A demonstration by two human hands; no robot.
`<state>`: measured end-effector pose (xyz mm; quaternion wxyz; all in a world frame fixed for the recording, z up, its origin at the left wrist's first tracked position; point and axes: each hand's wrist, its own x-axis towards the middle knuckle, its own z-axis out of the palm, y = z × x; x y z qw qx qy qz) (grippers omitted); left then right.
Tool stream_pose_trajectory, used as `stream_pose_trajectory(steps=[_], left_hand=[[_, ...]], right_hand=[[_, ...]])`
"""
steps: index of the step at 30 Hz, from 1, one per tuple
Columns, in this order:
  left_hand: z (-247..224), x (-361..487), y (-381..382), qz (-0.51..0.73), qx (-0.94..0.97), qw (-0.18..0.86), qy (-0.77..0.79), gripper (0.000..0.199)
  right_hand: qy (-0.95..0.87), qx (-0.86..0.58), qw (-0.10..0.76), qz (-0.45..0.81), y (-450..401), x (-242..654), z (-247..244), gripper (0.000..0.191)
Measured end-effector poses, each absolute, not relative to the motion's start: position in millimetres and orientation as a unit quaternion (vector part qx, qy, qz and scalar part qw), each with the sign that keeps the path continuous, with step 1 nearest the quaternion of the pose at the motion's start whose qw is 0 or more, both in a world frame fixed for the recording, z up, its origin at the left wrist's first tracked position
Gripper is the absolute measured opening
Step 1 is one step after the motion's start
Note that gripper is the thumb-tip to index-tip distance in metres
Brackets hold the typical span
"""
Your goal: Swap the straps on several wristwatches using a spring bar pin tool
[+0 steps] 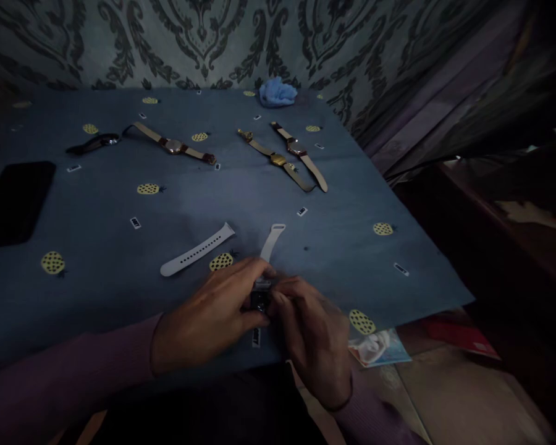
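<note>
Between both hands, near the table's front edge, is a smartwatch (260,301) with a dark face. One white strap piece (272,243) runs up from its far end. My left hand (213,312) closes on the watch from the left, thumb below and fingers above. From the right, the bent fingers of my right hand (312,327) pinch at the watch's side, and they hide part of it. A second white strap (197,250), with a row of holes, lies loose on the cloth just beyond my left hand.
Several wristwatches lie farther back, among them a brown-strapped one (173,146) and a gold one (278,160). A black phone (16,204) rests at the left. A crumpled blue cloth (277,93) sits by the wall. The table's right edge drops to a tiled floor (454,395).
</note>
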<state>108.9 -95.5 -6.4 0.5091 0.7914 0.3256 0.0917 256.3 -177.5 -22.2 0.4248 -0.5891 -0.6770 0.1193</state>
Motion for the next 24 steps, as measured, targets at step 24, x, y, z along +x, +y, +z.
stream_pose_trajectory(steps=[24], left_hand=[[-3.0, 110.8, -93.6, 0.078, 0.802, 0.491, 0.33, 0.038]], right_hand=[[-0.625, -0.618, 0.453, 0.148, -183.3, 258.5, -29.9, 0.018]])
